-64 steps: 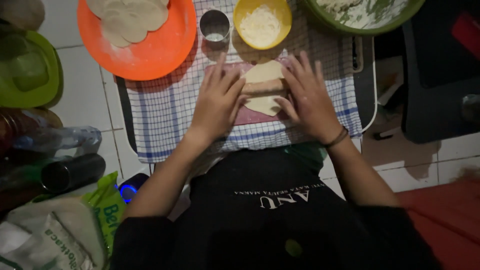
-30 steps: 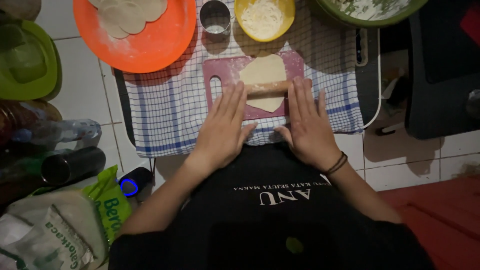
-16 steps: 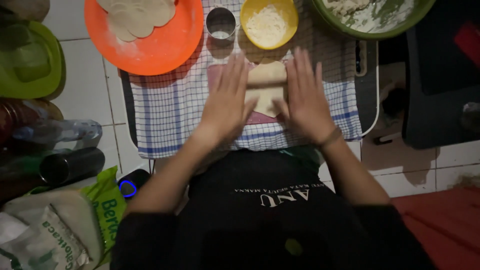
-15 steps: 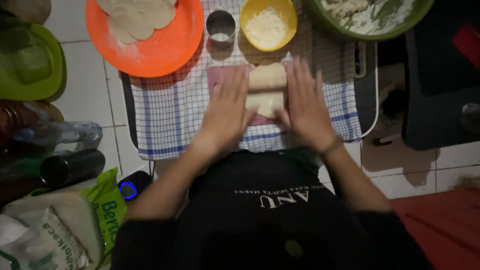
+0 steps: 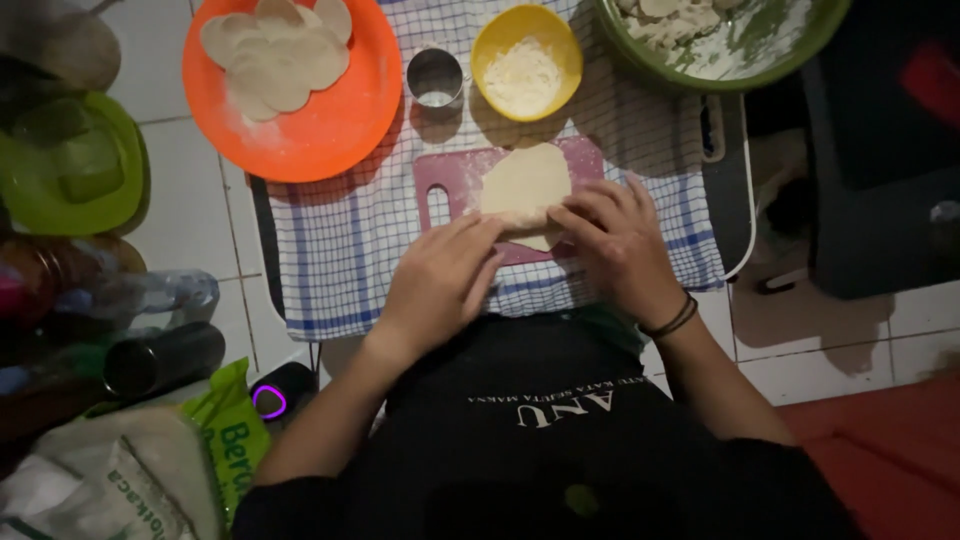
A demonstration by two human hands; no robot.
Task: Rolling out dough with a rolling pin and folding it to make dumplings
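A pale flat sheet of dough (image 5: pixel 525 180) lies on a pink cutting board (image 5: pixel 445 180), which sits on a blue-and-white checked cloth (image 5: pixel 340 250). My left hand (image 5: pixel 440 285) and my right hand (image 5: pixel 620 250) press down side by side at the near edge of the dough. They rest on a pale rolling pin (image 5: pixel 525 222), of which only a short piece shows between the fingertips. Most of the pin is hidden under my fingers.
Behind the board stand an orange plate (image 5: pixel 340 130) with dough rounds (image 5: pixel 275 55), a small metal cup (image 5: pixel 435 78), a yellow bowl (image 5: pixel 490 40) of flour and a big green bowl (image 5: pixel 790 50). Left: a green container (image 5: pixel 75 165), bottles (image 5: pixel 150 295), a green bag (image 5: pixel 225 430).
Both hands have drawn back toward my body with the rolling pin, from the far part of the board to its near edge. More of the dough sheet now shows.
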